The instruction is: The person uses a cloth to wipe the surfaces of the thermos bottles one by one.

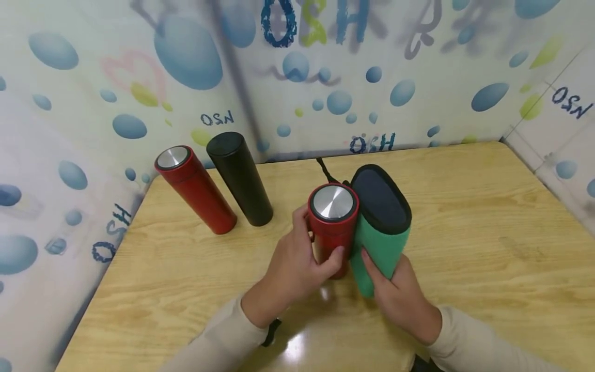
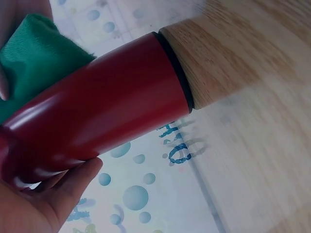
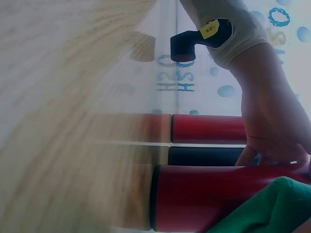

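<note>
My left hand (image 1: 293, 266) grips a red thermos (image 1: 332, 235) with a shiny silver lid, thumb and fingers around its side. The thermos stands upright, its base at the tabletop in the left wrist view. Close beside it, on the right, is a green fabric bottle sleeve (image 1: 383, 248) with a black rim, dark top and black cord. My right hand (image 1: 403, 299) holds the sleeve low on its side, thumb toward the thermos. In the right wrist view, the green cloth (image 3: 274, 206) overlaps the red thermos (image 3: 204, 191); the right hand is mostly hidden there.
Another red thermos (image 1: 197, 191) with a silver lid and a black bottle (image 1: 241, 181) stand side by side at the back left of the glossy wooden table (image 1: 488, 248). A patterned wall (image 1: 297, 103) rises behind the table.
</note>
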Demonstrator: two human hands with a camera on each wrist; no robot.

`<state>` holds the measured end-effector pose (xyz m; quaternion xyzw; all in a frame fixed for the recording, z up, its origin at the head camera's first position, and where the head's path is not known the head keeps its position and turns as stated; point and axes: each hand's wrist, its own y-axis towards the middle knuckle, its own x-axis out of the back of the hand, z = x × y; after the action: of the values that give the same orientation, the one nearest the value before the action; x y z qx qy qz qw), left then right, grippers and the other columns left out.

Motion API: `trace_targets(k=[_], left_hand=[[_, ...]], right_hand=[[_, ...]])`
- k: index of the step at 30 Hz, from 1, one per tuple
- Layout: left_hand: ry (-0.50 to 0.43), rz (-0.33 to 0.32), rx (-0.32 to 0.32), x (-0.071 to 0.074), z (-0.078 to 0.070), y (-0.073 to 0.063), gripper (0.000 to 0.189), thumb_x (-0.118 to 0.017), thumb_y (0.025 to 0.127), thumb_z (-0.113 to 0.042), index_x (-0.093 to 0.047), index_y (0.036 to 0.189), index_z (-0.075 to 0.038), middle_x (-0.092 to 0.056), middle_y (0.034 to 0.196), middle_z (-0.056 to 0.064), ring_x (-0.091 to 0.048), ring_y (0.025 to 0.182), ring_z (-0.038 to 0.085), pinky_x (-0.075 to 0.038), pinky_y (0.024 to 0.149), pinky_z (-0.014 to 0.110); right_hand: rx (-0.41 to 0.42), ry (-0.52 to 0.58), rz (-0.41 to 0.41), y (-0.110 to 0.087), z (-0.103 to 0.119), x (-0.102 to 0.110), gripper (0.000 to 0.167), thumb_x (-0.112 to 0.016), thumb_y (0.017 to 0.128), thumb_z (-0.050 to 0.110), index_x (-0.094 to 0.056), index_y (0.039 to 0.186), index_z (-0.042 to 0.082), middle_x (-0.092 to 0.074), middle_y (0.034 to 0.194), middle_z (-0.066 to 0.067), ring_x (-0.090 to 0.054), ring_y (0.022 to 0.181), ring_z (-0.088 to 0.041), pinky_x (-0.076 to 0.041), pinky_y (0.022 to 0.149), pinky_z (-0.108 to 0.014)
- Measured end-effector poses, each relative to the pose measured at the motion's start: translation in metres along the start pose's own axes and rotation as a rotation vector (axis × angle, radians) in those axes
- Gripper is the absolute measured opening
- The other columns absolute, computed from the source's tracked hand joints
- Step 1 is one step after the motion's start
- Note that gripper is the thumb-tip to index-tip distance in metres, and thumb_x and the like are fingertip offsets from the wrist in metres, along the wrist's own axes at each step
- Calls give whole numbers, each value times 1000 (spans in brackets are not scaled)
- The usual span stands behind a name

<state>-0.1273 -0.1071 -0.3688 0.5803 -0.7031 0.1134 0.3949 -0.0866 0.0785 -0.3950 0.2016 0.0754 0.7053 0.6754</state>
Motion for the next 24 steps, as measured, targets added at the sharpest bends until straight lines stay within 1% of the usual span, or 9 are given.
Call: trace_targets(k=[4, 6, 8, 9, 12, 16, 18, 21, 24], left_hand=[[9, -28, -31, 0, -1, 2, 76, -71, 85, -35, -28, 143, -12, -63, 130, 6, -66, 109, 17, -59, 83, 31], [12, -35, -38, 0, -1, 3, 76, -72, 85, -36, -28, 142, -11, -63, 130, 6, -66, 109, 17, -59, 83, 31], [8, -32, -33, 0, -2, 3, 76, -73, 85, -36, -29, 142, -11, -63, 130, 7, -66, 110, 19, -60, 83, 31], [4, -29, -29, 0, -2, 3, 76, -73, 85, -36, -29, 142, -11, -63, 131, 7, -66, 110, 19, -60, 83, 32], [-5, -28, -21, -1, -2, 2, 77, -75, 84, -36, -30, 141, -11, -62, 132, 8, -66, 111, 20, -61, 84, 34], [-1, -53, -41, -1, -2, 3, 80, -78, 84, -37, -29, 141, -10, -62, 133, 8, -67, 110, 22, -61, 82, 34], [2, -61, -43, -1, -1, 4, 81, -79, 84, -37, -29, 141, -10, -63, 133, 8, -67, 109, 22, -61, 81, 33], [7, -61, -33, -2, 0, 3, 82, -81, 82, -37, -30, 140, -9, -63, 132, 9, -68, 108, 24, -62, 80, 33], [14, -58, -24, -2, 0, 1, 84, -83, 81, -38, -30, 140, -9, -63, 132, 9, -68, 107, 24, -62, 80, 34]], right_hand=[[150, 75, -33, -1, 0, 2, 44, -48, 95, -15, -53, 135, 0, -65, 114, 6, -59, 95, -2, -50, 90, -13], [188, 92, -33, 0, 1, 4, 50, -47, 94, -18, -51, 139, 2, -64, 119, 6, -59, 100, -2, -49, 92, -13], [175, 79, -41, 0, 1, 4, 51, -47, 94, -17, -51, 140, 5, -64, 123, 8, -60, 106, 0, -49, 94, -12], [154, 67, -47, -1, 2, 4, 50, -48, 94, -15, -51, 139, 6, -64, 123, 9, -60, 107, 0, -48, 94, -12], [91, 23, -45, -1, 2, 3, 40, -50, 97, -10, -55, 134, 4, -64, 114, 8, -60, 100, 0, -49, 91, -12], [33, -5, -12, 2, 3, 3, 29, -48, 101, -3, -56, 129, 0, -63, 105, 1, -58, 92, -3, -50, 86, -14], [8, -5, 2, 3, 2, 3, 29, -47, 102, 0, -55, 130, 0, -63, 107, 0, -59, 95, -3, -50, 87, -14], [-18, 9, 9, 2, 1, 2, 28, -47, 103, 1, -55, 130, -1, -64, 110, 3, -59, 98, -2, -50, 89, -14], [2, 30, -13, 1, 0, 2, 28, -49, 101, -2, -55, 128, -3, -64, 109, 8, -59, 97, -1, -50, 88, -13]])
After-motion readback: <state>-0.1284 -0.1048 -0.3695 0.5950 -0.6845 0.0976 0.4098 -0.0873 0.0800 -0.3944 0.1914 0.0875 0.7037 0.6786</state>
